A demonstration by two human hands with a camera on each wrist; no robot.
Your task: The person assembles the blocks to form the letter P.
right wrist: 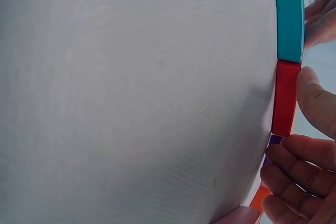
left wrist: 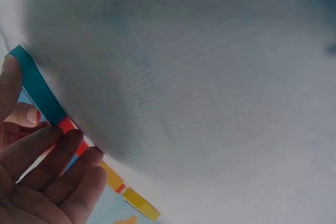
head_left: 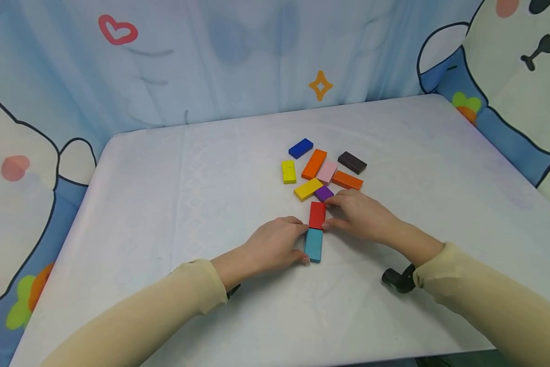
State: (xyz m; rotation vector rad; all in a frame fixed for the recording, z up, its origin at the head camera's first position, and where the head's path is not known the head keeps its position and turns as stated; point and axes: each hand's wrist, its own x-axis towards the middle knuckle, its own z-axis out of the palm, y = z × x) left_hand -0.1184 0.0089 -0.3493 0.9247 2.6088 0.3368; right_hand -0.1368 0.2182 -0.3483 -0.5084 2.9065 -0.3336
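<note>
A teal block (head_left: pixel 313 247) and a red block (head_left: pixel 317 214) lie flat end to end on the white table, the red one farther off. My left hand (head_left: pixel 275 244) grips the teal block lengthwise, thumb at its near end and fingers by the seam with the red one. On the other side, my right hand (head_left: pixel 362 214) holds the red block, its thumb near the seam and its index finger at the far end. In the right wrist view the teal block (right wrist: pixel 290 17) and red block (right wrist: pixel 286 98) meet in a line.
Beyond the red block lie a purple block (head_left: pixel 323 193), two yellow blocks (head_left: pixel 289 172), a pink block (head_left: pixel 327 171), two orange blocks (head_left: pixel 314 164), a blue block (head_left: pixel 300 148) and a dark brown block (head_left: pixel 352 162). A printed curtain (head_left: pixel 238 61) hangs behind the table.
</note>
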